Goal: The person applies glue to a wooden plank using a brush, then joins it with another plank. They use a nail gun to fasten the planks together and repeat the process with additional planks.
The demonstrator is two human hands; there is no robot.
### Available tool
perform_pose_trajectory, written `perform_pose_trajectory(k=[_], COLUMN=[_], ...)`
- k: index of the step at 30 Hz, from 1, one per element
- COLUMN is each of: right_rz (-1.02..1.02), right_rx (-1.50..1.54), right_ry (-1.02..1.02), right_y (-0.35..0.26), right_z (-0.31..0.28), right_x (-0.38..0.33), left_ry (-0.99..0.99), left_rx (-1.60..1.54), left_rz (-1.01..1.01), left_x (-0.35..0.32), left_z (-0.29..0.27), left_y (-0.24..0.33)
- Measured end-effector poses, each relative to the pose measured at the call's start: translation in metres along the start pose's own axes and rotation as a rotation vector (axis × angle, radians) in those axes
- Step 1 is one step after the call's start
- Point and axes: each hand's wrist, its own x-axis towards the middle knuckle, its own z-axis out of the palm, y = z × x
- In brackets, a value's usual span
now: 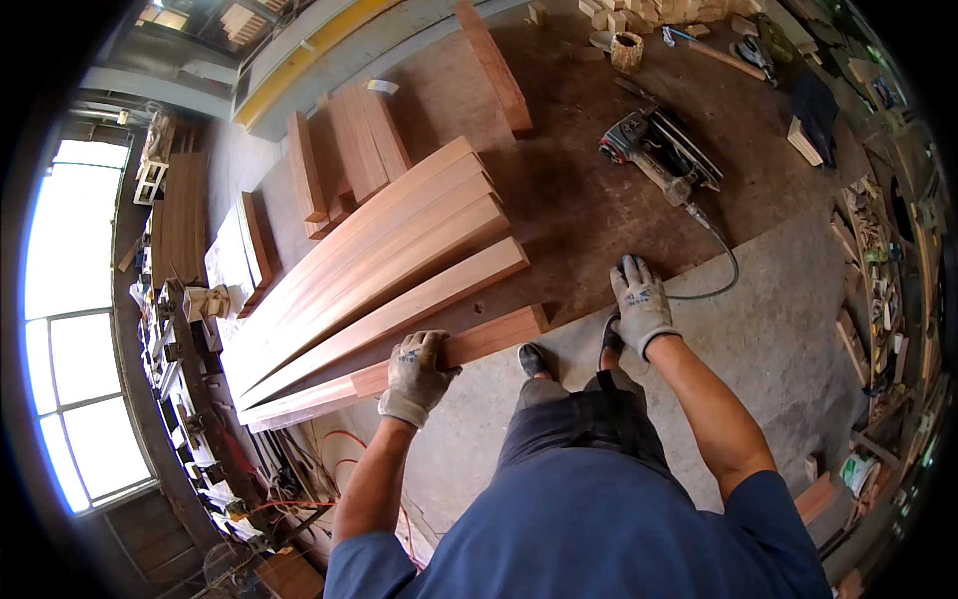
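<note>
My left hand (pixel 414 377), in a whitish work glove, is wrapped over the nearest wooden plank (pixel 499 333), which lies along the table's front edge. Beyond it a second plank (pixel 439 299) lies at a slight angle, and several more planks (pixel 389 235) are laid side by side behind that. My right hand (pixel 642 299), gloved too, rests at the edge of the brown tabletop (pixel 569 240) with its fingers stretched out and nothing in them. A nail gun (pixel 659 150) with an air hose (pixel 726 250) lies beyond this hand.
More boards (pixel 364 140) and a single beam (pixel 496 70) lie farther back. A hammer (pixel 718 55), a round bundle of sticks (pixel 627 52) and small wood blocks (pixel 659 15) sit at the far right. Cluttered shelving (pixel 883 270) stands right; red cords (pixel 344 439) hang at left.
</note>
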Motion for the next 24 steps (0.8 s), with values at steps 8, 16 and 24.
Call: perform_pose_trajectory(k=[8,16,24], right_rz=[0.013,0.012,0.018], right_rx=[-0.008,-0.048,-0.039], right_ry=[-0.016,-0.027,-0.061], right_y=[-0.003,-0.005,-0.004], right_z=[-0.004,-0.004,-0.008], right_x=[0.0,-0.001,0.0], left_ry=[0.023,-0.009,0.165], left_rx=[0.006,-0.061,-0.082], left_rz=[0.067,0.201,0.282], left_x=[0.011,0.062,0.07], left_z=[-0.016,0.013,0.033], left_y=[0.028,0.097,0.098])
